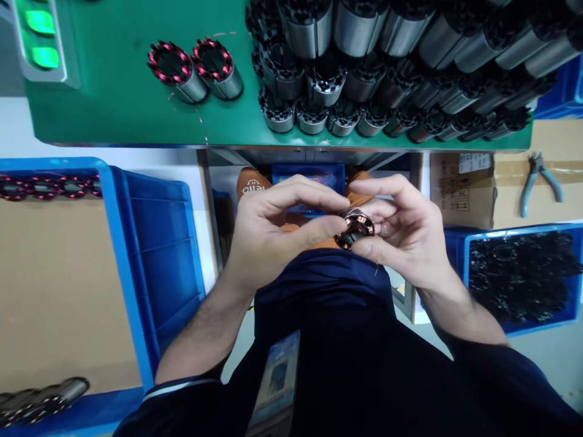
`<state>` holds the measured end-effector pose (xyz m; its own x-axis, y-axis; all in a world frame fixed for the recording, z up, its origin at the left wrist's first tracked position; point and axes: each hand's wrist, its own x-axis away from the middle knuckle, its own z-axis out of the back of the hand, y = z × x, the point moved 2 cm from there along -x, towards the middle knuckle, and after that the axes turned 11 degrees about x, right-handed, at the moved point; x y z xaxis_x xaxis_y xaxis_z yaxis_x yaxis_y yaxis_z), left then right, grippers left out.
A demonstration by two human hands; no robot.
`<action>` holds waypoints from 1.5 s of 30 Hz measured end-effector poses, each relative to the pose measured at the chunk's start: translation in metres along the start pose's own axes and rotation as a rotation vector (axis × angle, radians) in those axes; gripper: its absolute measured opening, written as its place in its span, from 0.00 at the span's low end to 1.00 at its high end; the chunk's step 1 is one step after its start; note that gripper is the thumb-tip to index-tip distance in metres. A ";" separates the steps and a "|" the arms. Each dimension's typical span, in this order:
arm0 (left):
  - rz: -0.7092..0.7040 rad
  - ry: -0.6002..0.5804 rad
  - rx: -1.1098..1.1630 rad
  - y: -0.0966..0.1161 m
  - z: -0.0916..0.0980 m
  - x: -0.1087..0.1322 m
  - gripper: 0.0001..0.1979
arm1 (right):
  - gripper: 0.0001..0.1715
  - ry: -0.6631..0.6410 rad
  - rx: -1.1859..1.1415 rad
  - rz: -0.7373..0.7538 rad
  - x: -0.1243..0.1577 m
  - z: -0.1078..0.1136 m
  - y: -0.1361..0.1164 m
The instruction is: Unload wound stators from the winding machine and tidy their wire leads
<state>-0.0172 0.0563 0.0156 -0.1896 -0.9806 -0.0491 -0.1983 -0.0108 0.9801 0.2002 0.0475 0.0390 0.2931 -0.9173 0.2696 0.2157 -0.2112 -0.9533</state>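
Between my two hands, above my lap, is a small motor stator (354, 229) with copper windings and black insulation. My left hand (291, 221) pinches its left side between thumb and fingers. On the other side, my right hand (401, 227) grips it with the thumb below and fingers around the right rim. A thin loose wire hangs near my right thumb. Two stators with red-copper windings (213, 59) stand on the green bench top. Beside them, to the right, several rows of stators with black insulation (325, 82) are stacked without visible copper.
At left, a blue crate (107, 243) holds cardboard and more wound stators. A blue bin of black parts (521, 276) sits at right. Blue-handled pliers (540, 182) lie on a cardboard box (462, 188). Green-lit switches (43, 39) are at top left.
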 end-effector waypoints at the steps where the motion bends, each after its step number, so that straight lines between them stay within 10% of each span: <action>1: -0.006 0.003 -0.004 0.003 -0.002 0.001 0.12 | 0.41 -0.001 0.003 0.007 -0.001 0.000 0.002; 10: 0.065 0.022 -0.039 -0.034 0.009 0.015 0.16 | 0.41 0.021 -0.016 -0.048 0.003 0.004 -0.002; 14: -0.221 0.026 -0.232 -0.006 0.004 0.017 0.30 | 0.43 -0.003 -0.003 -0.031 0.000 0.001 -0.001; 21: -0.284 0.022 -0.327 0.014 -0.012 0.025 0.19 | 0.45 -0.118 0.058 0.030 -0.003 -0.003 -0.001; 33: -0.530 0.136 -0.587 0.023 -0.007 0.021 0.17 | 0.03 0.363 0.076 0.400 -0.011 0.017 -0.007; 39: -0.395 0.132 -0.586 0.022 0.000 0.018 0.19 | 0.33 0.107 0.120 0.460 -0.003 -0.006 0.015; 45: -0.388 0.143 -0.639 0.024 -0.008 0.025 0.17 | 0.06 0.242 0.192 0.428 -0.003 -0.010 0.015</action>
<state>-0.0191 0.0297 0.0396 -0.0852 -0.8988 -0.4300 0.3786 -0.4284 0.8205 0.1933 0.0434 0.0230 0.1737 -0.9644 -0.1996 0.2972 0.2445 -0.9230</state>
